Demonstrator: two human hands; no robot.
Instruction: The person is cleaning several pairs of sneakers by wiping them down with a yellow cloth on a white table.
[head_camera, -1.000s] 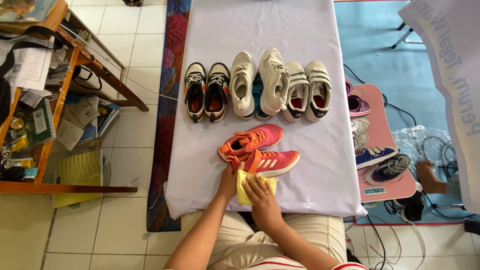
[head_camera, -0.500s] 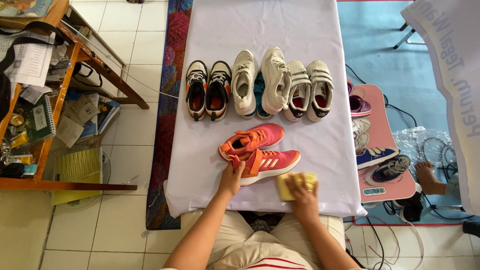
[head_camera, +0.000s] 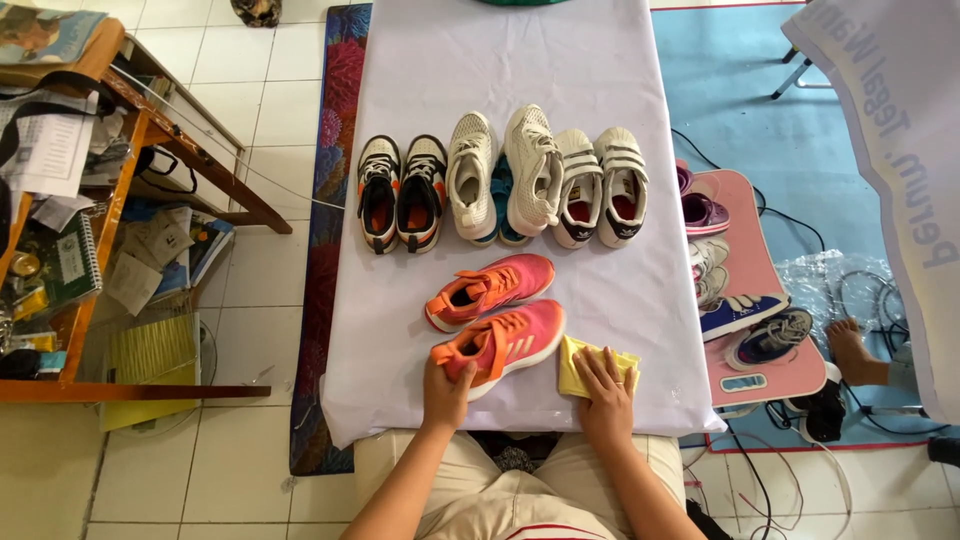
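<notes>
Right at the near edge of the white-covered table (head_camera: 400, 60), the left hand (head_camera: 447, 380) has its fingers clamped on the heel of the nearer pink shoe (head_camera: 505, 343), while the right hand (head_camera: 604, 393) lies flat, fingers together, pressing a yellow cloth (head_camera: 582, 362) just right of that shoe. Held only at the heel and close to the edge, the shoe could tip or slide off toward the lap, I judge, or nudge the second pink shoe (head_camera: 490, 290) lying just beyond it. Both forearms reach straight forward from the lap, and farther off stands a row of shoes (head_camera: 503, 185).
</notes>
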